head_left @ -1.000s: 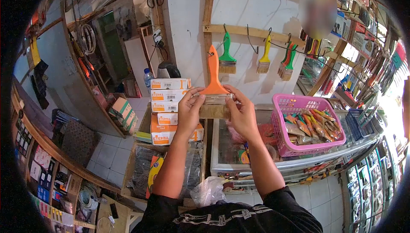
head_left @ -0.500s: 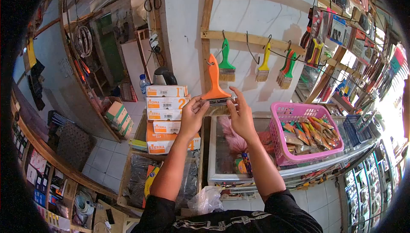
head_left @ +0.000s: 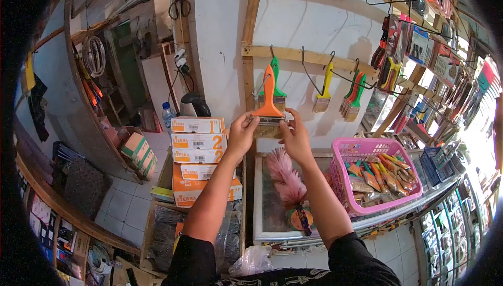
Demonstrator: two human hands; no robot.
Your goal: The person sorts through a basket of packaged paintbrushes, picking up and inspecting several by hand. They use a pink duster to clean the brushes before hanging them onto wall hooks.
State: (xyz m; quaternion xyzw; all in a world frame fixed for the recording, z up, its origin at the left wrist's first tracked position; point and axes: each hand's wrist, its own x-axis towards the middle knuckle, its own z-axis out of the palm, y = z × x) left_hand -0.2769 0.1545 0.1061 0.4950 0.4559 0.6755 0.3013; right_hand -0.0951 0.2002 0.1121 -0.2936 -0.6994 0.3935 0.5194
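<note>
An orange-handled paintbrush is upright in front of the wall, bristles down. My left hand grips the left side of its metal band, thumb in front. At the band's right edge, my right hand has its thumb and fingers closed on the brush. The handle's top overlaps a wire hook, right in front of a green paintbrush hanging behind it. Farther right along the wooden rail hang a yellow paintbrush and a cluster of green and red brushes.
Stacked orange-and-white boxes stand left of my forearms, with a kettle behind. A pink basket of packaged brushes sits on the glass counter at right. A pink feather duster lies beneath my right forearm.
Both hands have raised the orange paintbrush slightly toward the rail, so its handle now overlaps the hanging green brush. The view has tilted upward a little, and more of the feather duster shows.
</note>
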